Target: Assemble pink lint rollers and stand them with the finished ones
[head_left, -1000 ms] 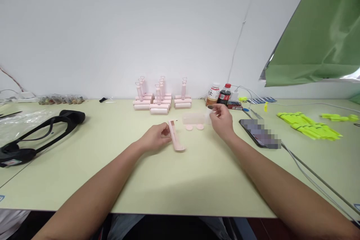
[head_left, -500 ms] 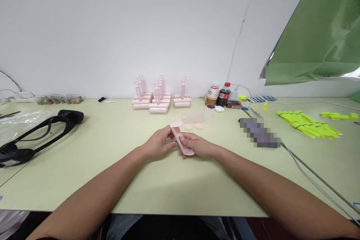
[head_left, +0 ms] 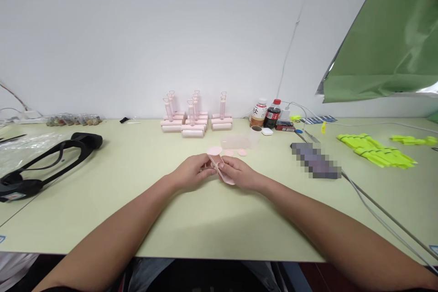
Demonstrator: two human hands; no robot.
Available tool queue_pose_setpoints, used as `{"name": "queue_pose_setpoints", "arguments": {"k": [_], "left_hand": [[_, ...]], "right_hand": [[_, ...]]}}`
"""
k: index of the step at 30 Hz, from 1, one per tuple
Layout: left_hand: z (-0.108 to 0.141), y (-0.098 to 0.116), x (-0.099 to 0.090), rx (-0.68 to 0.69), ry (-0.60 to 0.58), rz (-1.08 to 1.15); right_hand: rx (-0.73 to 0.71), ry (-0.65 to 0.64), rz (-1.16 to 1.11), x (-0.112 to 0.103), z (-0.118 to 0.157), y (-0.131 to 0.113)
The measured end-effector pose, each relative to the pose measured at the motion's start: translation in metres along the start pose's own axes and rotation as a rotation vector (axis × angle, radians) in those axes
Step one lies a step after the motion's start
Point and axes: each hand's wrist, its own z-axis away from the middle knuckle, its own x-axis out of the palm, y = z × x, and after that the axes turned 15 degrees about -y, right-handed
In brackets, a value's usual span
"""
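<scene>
Both of my hands are on a pink trough-shaped lint roller cover (head_left: 215, 151), held tilted above the table, its rounded upper end facing away from me. My left hand (head_left: 191, 172) has its fingers closed at the left side of the cover, with the fingertips partly hidden. On the other side, my right hand (head_left: 239, 173) grips the cover with the thumb laid across its hollow. Just beyond the hands lie two pink discs (head_left: 242, 152) and a translucent pink curved piece (head_left: 235, 141). A pale sticky roll (head_left: 255, 136) stands beside them.
Several pink lint rollers (head_left: 192, 132) with upright handles line the wall. A white-capped bottle (head_left: 258, 113) and a cola bottle (head_left: 272, 115) stand right of them. A blurred dark device (head_left: 316, 160), cables and yellow pieces (head_left: 376, 150) are on the right; black headgear (head_left: 51, 164) is left.
The cover has tipped a little, so its rounded upper end shows more broadly and its hollow less. Both hands remain on it, barely shifted.
</scene>
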Motion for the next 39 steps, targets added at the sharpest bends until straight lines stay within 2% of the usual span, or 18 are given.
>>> {"name": "queue_pose_setpoints", "arguments": {"k": [3, 5, 6, 8, 10, 12, 14, 17, 19, 21, 23, 25, 28, 31, 35, 39], "left_hand": [[-0.003, -0.01, -0.006, -0.202, 0.169, -0.03], [-0.004, -0.012, -0.01, -0.237, 0.289, 0.041], [-0.003, -0.011, -0.011, -0.217, 0.312, 0.094], [-0.001, -0.005, -0.011, -0.146, 0.248, 0.174], [0.002, 0.001, -0.008, -0.106, 0.095, 0.168], [0.004, 0.005, -0.005, -0.12, -0.029, 0.102], [0.005, 0.006, -0.004, -0.151, -0.074, 0.038], [0.004, 0.002, -0.009, -0.175, -0.026, 0.015], [0.003, -0.002, -0.014, -0.191, 0.07, 0.042], [0.002, -0.004, -0.018, -0.211, 0.183, 0.072], [0.002, -0.006, -0.019, -0.231, 0.265, 0.083], [0.001, -0.008, -0.017, -0.239, 0.285, 0.073], [-0.001, -0.01, -0.012, -0.235, 0.237, 0.052], [-0.005, -0.012, -0.008, -0.255, 0.199, 0.003], [-0.012, -0.012, -0.005, -0.286, 0.139, -0.099], [-0.018, -0.011, -0.006, -0.267, 0.004, -0.173]], "right_hand": [[0.088, 0.095, 0.184, -0.005, 0.001, 0.005], [0.183, 0.155, 0.422, -0.01, 0.003, 0.006], [0.231, 0.173, 0.53, -0.012, 0.004, 0.006], [0.305, 0.178, 0.643, -0.015, 0.005, 0.005], [0.342, 0.184, 0.645, -0.016, 0.005, 0.005], [0.333, 0.188, 0.599, -0.017, 0.005, 0.006], [0.287, 0.191, 0.523, -0.022, 0.005, 0.008], [0.282, 0.279, 0.505, -0.037, 0.006, 0.013], [0.346, 0.356, 0.576, -0.047, 0.008, 0.016], [0.401, 0.365, 0.637, -0.051, 0.009, 0.018], [0.408, 0.312, 0.668, -0.047, 0.008, 0.019], [0.41, 0.211, 0.724, -0.037, 0.006, 0.018], [0.526, 0.037, 0.799, -0.019, 0.003, 0.015], [0.647, -0.091, 0.777, -0.004, 0.004, 0.007], [0.62, -0.24, 0.727, 0.018, 0.009, -0.009], [0.579, -0.272, 0.7, 0.038, 0.011, -0.018]]}}
